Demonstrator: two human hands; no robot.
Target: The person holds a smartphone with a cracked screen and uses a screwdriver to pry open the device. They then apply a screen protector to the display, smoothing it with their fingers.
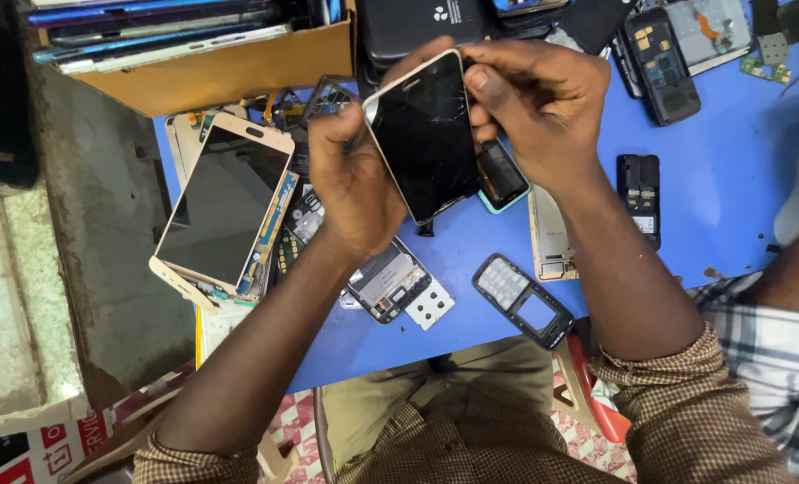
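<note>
Both hands clamped on cracked black smartphone (425, 134), held tilted above blue surface (722, 179): left hand (350, 179) gripped left edge, right hand (534, 108) pinched top corner. Detached gold-framed screen (225, 206) lay left of left hand.

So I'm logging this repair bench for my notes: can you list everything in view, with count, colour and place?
cracked smartphone: one, black screen with pale edge, held up between both hands
screen panel: one, black glass in a gold frame, on the bench's left edge
keypad phone frame: one, black, near edge of the table
opened phone body: one, black and grey, under the left wrist
small black phone back: one, right of centre
cardboard box: one, brown, top left, with flat panels stacked in it
blue table: one, strewn with more phone parts
another person's arm: one, checked sleeve, right edge
left hand: grips the phone's left side
right hand: fingers on its top right edge
</note>
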